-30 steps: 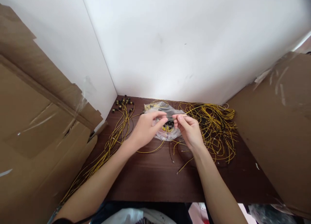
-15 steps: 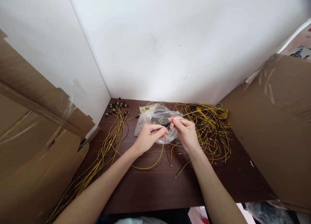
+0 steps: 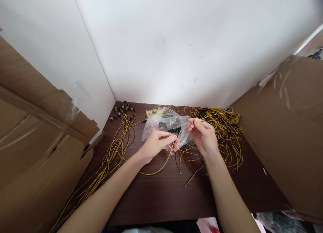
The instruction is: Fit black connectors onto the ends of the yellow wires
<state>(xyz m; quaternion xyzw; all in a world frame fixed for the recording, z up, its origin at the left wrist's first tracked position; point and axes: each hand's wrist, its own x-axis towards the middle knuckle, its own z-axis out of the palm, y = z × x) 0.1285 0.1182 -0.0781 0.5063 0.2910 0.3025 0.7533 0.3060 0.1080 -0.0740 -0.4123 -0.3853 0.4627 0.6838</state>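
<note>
My left hand [image 3: 160, 142] pinches a thin yellow wire [image 3: 161, 169] with a dark wire beside it, near the middle of the table. A short stretch of wire runs taut from there to my right hand [image 3: 204, 133], whose thumb and fingertips are closed on it. Below the left hand the yellow wire loops down and away to the left. Behind both hands lies a clear plastic bag [image 3: 150, 130] with black and yellowish pieces inside. Part of the bag is hidden by the hands.
A bundle of yellow wires [image 3: 111, 152] with small dark connectors [image 3: 122, 109] at the far end runs along the left. A tangled heap of yellow and black wires [image 3: 227, 125] lies at the back right. Cardboard [image 3: 282, 125] borders the brown table [image 3: 156, 199] on both sides.
My right hand has moved right and slightly nearer, away from the left hand, so more wire spans between them. My left hand keeps its pinch and has hardly shifted.
</note>
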